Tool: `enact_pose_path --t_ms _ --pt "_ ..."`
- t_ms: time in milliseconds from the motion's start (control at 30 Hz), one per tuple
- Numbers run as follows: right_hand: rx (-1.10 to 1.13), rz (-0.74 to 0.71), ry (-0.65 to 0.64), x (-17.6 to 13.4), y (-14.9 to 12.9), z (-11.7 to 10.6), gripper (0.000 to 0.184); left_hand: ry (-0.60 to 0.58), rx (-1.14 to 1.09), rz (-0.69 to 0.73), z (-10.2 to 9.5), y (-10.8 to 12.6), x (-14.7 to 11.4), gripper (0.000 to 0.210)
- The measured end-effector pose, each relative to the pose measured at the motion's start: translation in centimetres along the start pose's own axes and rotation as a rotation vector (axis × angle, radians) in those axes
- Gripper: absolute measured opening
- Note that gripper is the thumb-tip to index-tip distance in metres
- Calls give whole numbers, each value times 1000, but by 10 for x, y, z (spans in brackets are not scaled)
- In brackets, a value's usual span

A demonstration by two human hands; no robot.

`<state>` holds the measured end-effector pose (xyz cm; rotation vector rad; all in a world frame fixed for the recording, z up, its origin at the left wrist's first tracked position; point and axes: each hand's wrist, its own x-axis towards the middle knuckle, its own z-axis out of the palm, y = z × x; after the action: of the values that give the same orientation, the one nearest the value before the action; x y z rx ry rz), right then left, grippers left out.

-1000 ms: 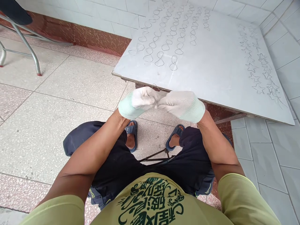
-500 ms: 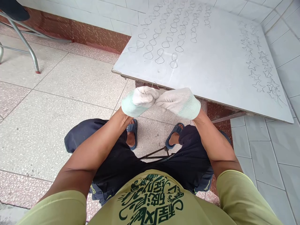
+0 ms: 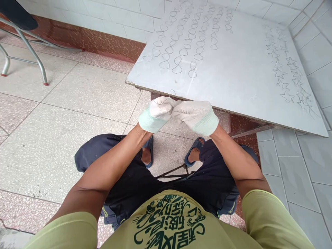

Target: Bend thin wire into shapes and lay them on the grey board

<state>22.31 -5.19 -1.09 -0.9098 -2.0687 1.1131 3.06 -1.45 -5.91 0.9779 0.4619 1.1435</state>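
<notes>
Both my hands wear white knit gloves with pale green cuffs and meet in front of the table's near edge. My left hand (image 3: 161,110) is closed, its fingers pinched round a thin wire (image 3: 173,92) whose curved end sticks up above the knuckles. Pressed against it, my right hand (image 3: 193,112) is closed on the same wire, its fingertips touching the left ones. Most of the wire is hidden by the gloves. Beyond my hands, a figure-eight wire shape (image 3: 192,69) lies on the white tabletop (image 3: 233,79).
Several rows of figure-eight wires (image 3: 177,65) cover the table's left part. Star-shaped wires (image 3: 287,96) lie along its right side. A metal-legged stool (image 3: 38,64) stands on the tiled floor at far left. Tiled walls (image 3: 109,14) border the table. My slippered feet (image 3: 147,155) are below.
My hands stay together at nearly the same place, with the wire end still sticking up. The whole view has shifted slightly.
</notes>
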Motion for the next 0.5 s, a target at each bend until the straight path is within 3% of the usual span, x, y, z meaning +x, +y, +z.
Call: enact_pose_path --t_ms 167,333,500 --pt "28 25 -42 2 3 1 33 -55 -9 64 1 -2 0 60" --pt "-51 -28 -83 6 0 -2 35 -53 38 40 -3 -4 0 68" --pt "-153 32 -163 12 -12 -9 31 -102 37 53 -3 -9 2 78"
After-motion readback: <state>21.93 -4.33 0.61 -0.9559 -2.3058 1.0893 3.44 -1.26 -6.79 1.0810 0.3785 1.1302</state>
